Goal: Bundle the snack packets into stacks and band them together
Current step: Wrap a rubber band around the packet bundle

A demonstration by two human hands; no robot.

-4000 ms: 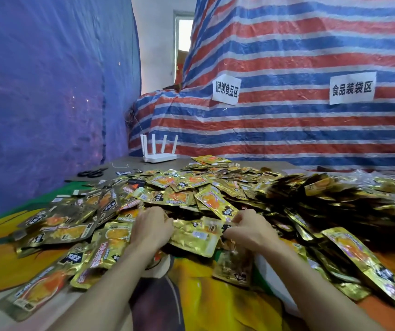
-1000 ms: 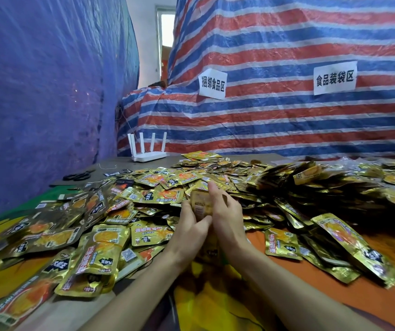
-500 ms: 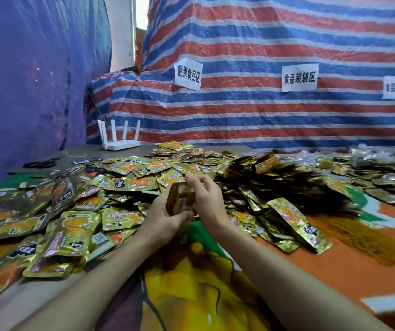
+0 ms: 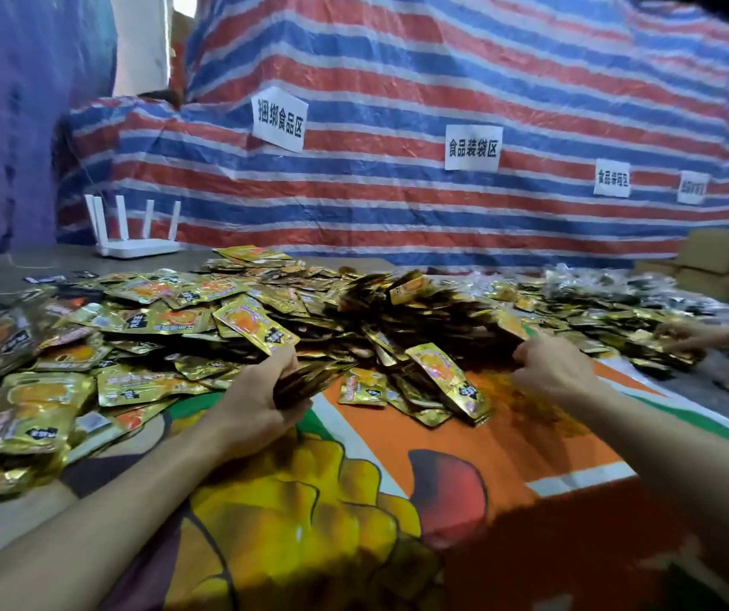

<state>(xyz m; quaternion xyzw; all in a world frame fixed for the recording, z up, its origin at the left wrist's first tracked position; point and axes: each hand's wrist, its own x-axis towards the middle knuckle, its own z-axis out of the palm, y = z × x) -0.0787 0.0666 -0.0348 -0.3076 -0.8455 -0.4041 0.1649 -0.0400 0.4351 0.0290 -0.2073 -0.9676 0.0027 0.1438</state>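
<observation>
A red, white and blue striped tarp [image 4: 442, 81] hangs across the back with four white paper signs [image 4: 278, 119] stuck to it, and a blue tarp [image 4: 23, 103] covers the left wall. Daylight shows through a narrow opening [image 4: 177, 6] between them. A white router [image 4: 135, 240] stands on the grey table [image 4: 45, 258], and cardboard boxes [image 4: 715, 258] sit far right.

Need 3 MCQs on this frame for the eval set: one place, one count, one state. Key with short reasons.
1. Where does the white router stand?
A. far left, at the foot of the striped tarp
B. on the cardboard boxes
C. under the left hand

2. How many paper signs hang on the tarp?
A. two
B. four
C. six

3. What is the left hand doing?
A. lying flat on the cloth
B. holding scissors
C. gripping a stack of snack packets

Key: 1 A, it sits beside the tarp's lower edge; 2 B, four white sheets show; 3 C, its fingers curl round the stack.
</observation>
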